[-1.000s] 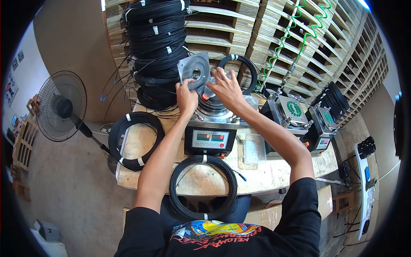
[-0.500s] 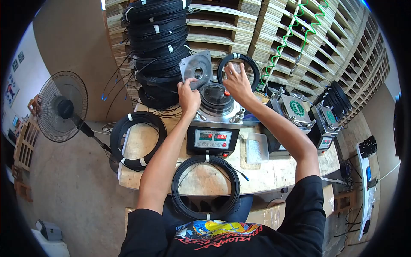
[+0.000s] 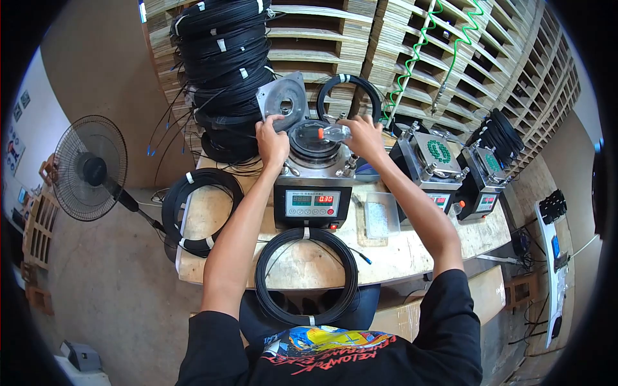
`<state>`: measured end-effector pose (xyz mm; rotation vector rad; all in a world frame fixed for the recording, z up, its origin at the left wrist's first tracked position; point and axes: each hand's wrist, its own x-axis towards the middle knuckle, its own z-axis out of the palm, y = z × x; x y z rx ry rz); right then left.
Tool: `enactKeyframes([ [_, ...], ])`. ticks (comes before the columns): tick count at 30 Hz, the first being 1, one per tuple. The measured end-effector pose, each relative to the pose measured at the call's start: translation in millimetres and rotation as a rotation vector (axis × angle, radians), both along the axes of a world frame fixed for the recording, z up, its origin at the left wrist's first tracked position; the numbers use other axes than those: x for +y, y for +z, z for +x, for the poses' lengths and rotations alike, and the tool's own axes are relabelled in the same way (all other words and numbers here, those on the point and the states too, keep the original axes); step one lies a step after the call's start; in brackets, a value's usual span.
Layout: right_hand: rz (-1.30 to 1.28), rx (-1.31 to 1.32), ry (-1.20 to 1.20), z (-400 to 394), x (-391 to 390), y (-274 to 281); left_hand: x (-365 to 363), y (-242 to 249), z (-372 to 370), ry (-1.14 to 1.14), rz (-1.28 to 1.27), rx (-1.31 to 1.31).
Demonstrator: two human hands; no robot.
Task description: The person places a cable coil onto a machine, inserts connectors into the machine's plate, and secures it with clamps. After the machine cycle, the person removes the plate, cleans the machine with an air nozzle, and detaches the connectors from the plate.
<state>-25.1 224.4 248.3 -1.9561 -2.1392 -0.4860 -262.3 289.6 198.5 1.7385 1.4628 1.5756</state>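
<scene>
A machine with a red digital display (image 3: 313, 202) stands on the wooden table, its round dark plate (image 3: 311, 141) uncovered. My left hand (image 3: 273, 143) is closed on the edge of the raised square metal lid (image 3: 283, 100), left of and behind the plate. Tilted above the plate's right side is a small clear bottle with an orange-red tip (image 3: 335, 134), gripped by my right hand (image 3: 364, 137). The tip points left over the plate. A black cable coil (image 3: 262, 276) lies at the table's front edge, below the machine.
More cable coils lie at the left (image 3: 170, 209) and behind the machine (image 3: 374, 96), beside a tall cable stack (image 3: 222, 64). A clear tray (image 3: 382, 215) and two more machines (image 3: 440, 157) are at the right. A fan (image 3: 93, 168) stands left.
My right hand has turned and lowered, bringing the bottle into clear view over the plate. The whole view has shifted slightly. My left hand remains at the lid.
</scene>
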Motion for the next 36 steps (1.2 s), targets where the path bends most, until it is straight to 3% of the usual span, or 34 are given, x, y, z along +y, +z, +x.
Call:
enactKeyframes([
  [2,-0.048,0.494,-0.067,27,-5,-21,0,1,0,0.003,0.006,0.007],
  [3,0.044,0.601,0.026,49,-3,-43,0,0,1,0.014,0.003,0.008],
  [4,0.043,0.605,0.016,53,-13,-47,1,-1,1,0.021,-0.001,0.011],
  [6,0.044,0.862,-0.031,59,-41,-62,0,0,0,0.016,-0.002,0.024],
  [7,0.14,0.775,-0.076,67,-44,-87,3,-2,0,0.021,0.024,0.023],
  [11,-0.019,0.946,-0.007,86,-66,-160,1,-1,0,0.059,0.115,-0.027],
  [14,-0.073,0.678,-0.186,68,-98,-175,6,-9,-1,0.086,0.146,-0.111],
  [20,-0.044,0.575,-0.282,50,-133,-213,7,-3,-1,0.103,-0.049,-0.321],
  [26,0.05,0.566,-0.275,47,-143,-215,60,-32,-35,-0.277,-0.272,-0.177],
  [30,-0.095,0.556,-0.276,48,-144,-203,54,-6,-44,-0.411,-0.262,-0.044],
  [32,-0.148,0.548,-0.267,56,-141,-202,62,-9,-44,-0.402,-0.223,-0.059],
  [34,-0.173,0.735,-0.195,58,-142,-190,75,-23,-48,-0.434,-0.201,-0.127],
  [36,-0.057,0.808,-0.159,62,-142,-177,63,-18,-48,-0.379,-0.095,0.005],
])
